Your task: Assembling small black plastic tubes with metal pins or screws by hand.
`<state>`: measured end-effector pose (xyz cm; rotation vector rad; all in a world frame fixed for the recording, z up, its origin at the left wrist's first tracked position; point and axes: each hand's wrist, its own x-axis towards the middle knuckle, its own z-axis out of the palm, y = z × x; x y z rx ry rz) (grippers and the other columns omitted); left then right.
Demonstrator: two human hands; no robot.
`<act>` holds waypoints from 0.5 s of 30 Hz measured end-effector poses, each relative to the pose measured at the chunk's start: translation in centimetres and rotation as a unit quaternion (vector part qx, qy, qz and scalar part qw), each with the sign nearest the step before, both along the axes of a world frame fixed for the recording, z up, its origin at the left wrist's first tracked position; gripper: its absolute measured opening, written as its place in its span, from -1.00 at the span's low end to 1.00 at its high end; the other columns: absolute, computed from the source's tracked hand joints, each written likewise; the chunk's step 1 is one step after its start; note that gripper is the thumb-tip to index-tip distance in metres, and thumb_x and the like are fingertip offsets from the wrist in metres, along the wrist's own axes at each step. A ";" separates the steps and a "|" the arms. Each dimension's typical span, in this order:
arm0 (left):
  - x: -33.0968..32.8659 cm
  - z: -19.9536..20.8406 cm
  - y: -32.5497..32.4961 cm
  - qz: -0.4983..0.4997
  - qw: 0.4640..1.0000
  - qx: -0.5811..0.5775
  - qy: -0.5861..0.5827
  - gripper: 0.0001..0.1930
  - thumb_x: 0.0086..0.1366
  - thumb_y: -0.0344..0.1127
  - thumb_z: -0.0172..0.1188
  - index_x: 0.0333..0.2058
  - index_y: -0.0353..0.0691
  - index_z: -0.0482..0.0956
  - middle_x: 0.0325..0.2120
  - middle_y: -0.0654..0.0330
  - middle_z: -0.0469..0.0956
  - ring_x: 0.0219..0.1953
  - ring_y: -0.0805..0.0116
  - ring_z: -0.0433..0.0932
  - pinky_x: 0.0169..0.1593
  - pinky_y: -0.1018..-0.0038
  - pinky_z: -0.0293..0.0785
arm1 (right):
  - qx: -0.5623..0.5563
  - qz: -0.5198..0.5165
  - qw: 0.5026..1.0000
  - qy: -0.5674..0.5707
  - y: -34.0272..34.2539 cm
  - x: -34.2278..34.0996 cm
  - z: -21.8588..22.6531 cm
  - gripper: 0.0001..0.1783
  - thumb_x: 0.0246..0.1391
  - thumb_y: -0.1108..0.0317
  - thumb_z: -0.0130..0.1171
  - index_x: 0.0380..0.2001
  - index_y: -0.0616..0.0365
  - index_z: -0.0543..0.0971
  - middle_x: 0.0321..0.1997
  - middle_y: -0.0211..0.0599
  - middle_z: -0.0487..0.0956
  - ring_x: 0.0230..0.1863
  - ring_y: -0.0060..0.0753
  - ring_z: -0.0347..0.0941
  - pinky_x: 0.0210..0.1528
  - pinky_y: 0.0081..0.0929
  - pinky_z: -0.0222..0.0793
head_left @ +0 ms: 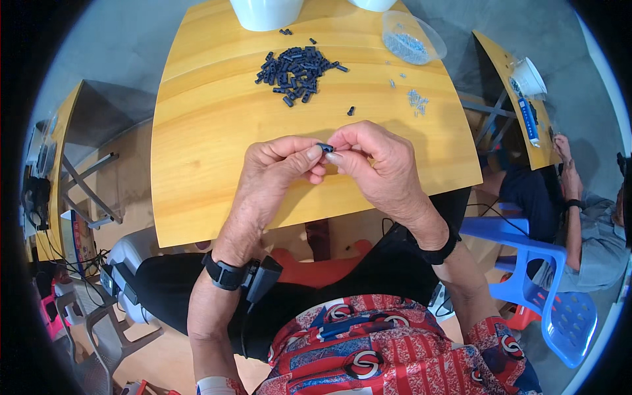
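Note:
Above the near half of the table, my left hand (275,166) pinches a small black plastic piece (326,148) between thumb and fingers. My right hand (382,161) comes from the other side, its thumb and index finger closed at the right end of that piece. Whether a tiny part also sits between the right fingertips is hidden. Just beyond my hands lies one loose black piece (351,110). A heap of similar short black pieces (296,72) is farther away, left of centre. On the right lie several small shiny metal parts (417,102), perhaps screws.
A clear plastic tub (436,47) of small silvery parts stands at the table's (210,131) far right. Beside it at the back are a white bowl (266,16) and another white container (374,3). To the right, a person sits at another table (503,66) near a blue chair (559,316).

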<state>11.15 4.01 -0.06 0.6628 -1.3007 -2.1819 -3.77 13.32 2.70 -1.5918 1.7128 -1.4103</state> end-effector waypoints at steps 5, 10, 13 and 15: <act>0.1 0.2 0.1 -0.008 1.000 -0.015 -0.010 -0.85 0.24 -0.43 0.17 -0.26 -0.38 0.60 -0.47 0.19 0.59 -0.45 0.52 0.52 -0.30 0.61 0.49 | -0.059 0.001 0.991 0.117 0.2 -0.1 0.3 -0.89 -0.08 0.56 0.19 -0.42 0.24 0.50 -0.45 -0.21 0.52 -0.43 -0.24 0.52 -0.41 -0.44 0.43; 0.0 0.0 0.4 -0.016 0.999 -0.038 0.014 -0.84 0.22 -0.46 0.19 -0.24 -0.39 0.59 -0.47 0.20 0.59 -0.44 0.53 0.50 -0.30 0.63 0.47 | -0.077 0.028 0.975 0.205 0.4 -0.3 1.1 -0.90 -0.07 0.55 0.16 -0.41 0.19 0.50 -0.47 -0.24 0.48 -0.46 -0.19 0.49 -0.45 -0.40 0.42; 0.3 -0.2 0.4 -0.030 0.997 -0.065 -0.013 -0.85 0.19 -0.48 0.21 -0.25 -0.39 0.60 -0.49 0.21 0.59 -0.47 0.53 0.49 -0.33 0.63 0.46 | -0.060 0.039 0.973 0.217 0.6 -0.2 1.1 -0.91 -0.09 0.54 0.15 -0.43 0.20 0.51 -0.49 -0.24 0.47 -0.47 -0.22 0.48 -0.46 -0.42 0.42; 0.2 0.0 0.4 -0.045 0.996 -0.077 -0.015 -0.87 0.17 -0.49 0.23 -0.29 -0.38 0.62 -0.51 0.20 0.59 -0.49 0.53 0.50 -0.35 0.62 0.47 | -0.077 0.041 0.971 0.224 0.6 -0.4 1.2 -0.91 -0.09 0.54 0.15 -0.43 0.20 0.52 -0.48 -0.24 0.47 -0.47 -0.23 0.48 -0.46 -0.42 0.42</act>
